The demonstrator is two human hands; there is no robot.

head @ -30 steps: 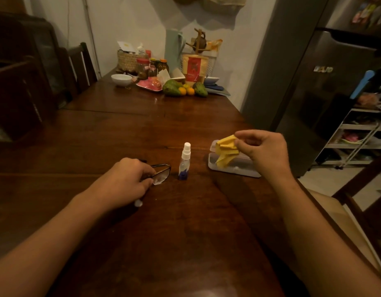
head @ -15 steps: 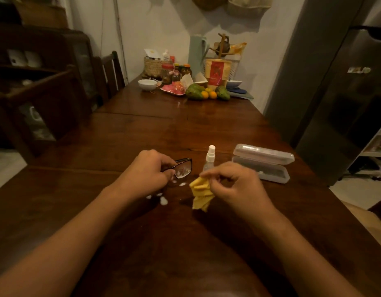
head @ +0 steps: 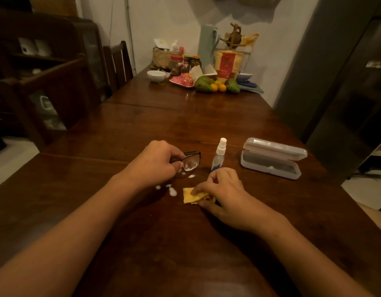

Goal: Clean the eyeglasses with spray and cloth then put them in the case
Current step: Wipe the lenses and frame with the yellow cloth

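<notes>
Head view: one pair of eyeglasses, one spray bottle, one yellow cloth and one case are on the wooden table; five pale wet spots dot the wood between the hands. The left hand is curled, grasping the eyeglasses by the frame, with one spotted lens showing; the right hand pinches the cloth between fingertips and thumb, low against the tabletop; the bottle stands upright between the eyeglasses and the case, whose lid is raised.
</notes>
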